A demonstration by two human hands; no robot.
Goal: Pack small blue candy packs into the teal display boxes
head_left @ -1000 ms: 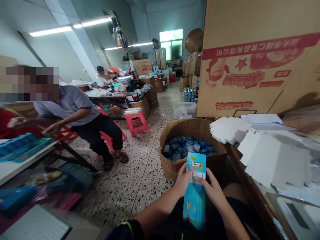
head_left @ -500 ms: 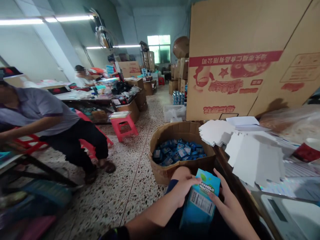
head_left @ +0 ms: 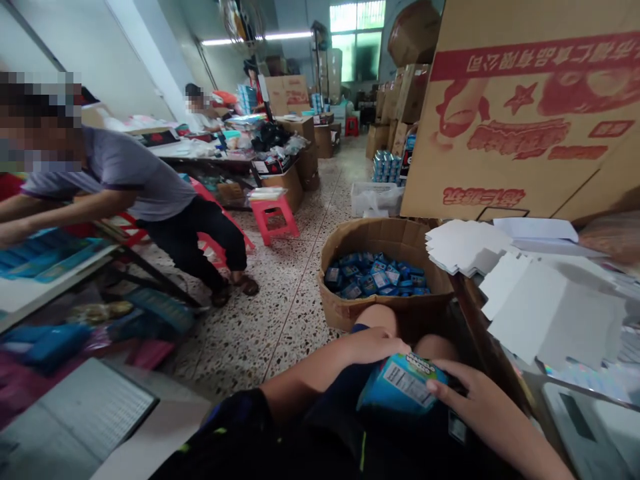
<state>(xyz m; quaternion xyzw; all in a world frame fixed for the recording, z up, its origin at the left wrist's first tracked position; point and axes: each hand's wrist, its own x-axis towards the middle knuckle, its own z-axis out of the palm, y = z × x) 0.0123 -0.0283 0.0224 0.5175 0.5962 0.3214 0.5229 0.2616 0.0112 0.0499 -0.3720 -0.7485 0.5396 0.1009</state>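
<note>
So, the blue box (head_left: pixel 400 387) is down in the wearer's lap, tilted, printed top edge and white label panel facing up, lower end lost against dark clothing. Left hand (head_left: pixel 384 347) is closed on its upper left edge, fingertips partly hidden. Right hand (head_left: pixel 460 387) is clamped on the right side, thumb on the front face near the label, other fingers around the far edge. Just beyond the knees: open cardboard carton (head_left: pixel 345 313), curved walls, loosely filled with small blue packs (head_left: pixel 377 275). Right of that, white card blanks (head_left: pixel 533 300) lie in overlapping stacks on a bench, with a pale device with a dark display (head_left: pixel 583 420) nearer the wearer. Big printed carton (head_left: pixel 525 127) stands behind the blanks, lettering upside down. Over on the left, a seated co-worker (head_left: pixel 150 180) in a grey shirt leans over a table (head_left: pixel 25 300), arms above blue trays (head_left: pixel 75 260). Pink stool (head_left: pixel 274 217) stands on the speckled floor (head_left: pixel 260 320), papers on top
</note>
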